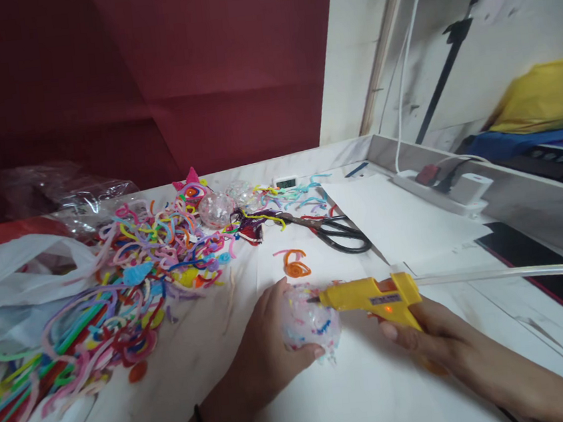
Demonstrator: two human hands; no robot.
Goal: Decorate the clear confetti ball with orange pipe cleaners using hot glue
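My left hand (267, 340) is closed around a clear ball (309, 325) speckled with pink, blue and red bits, just above the white paper. In my right hand (430, 336) is a yellow hot glue gun (358, 295) with a lit orange light and a glue stick (509, 273) running out of its back. The gun's nozzle points left and is at the upper part of the ball; whether it touches cannot be made out. Beyond the ball, a curled orange pipe cleaner (296, 264) lies on the paper.
A heap of colourful pipe cleaners (154, 244) and a white plastic bag (20, 268) cover the left side. Black-handled scissors (339, 233), another clear ball (217, 210) and a small digital display (286, 183) lie farther back. At right are a power strip (440, 191) and a dark phone-like slab (544, 267).
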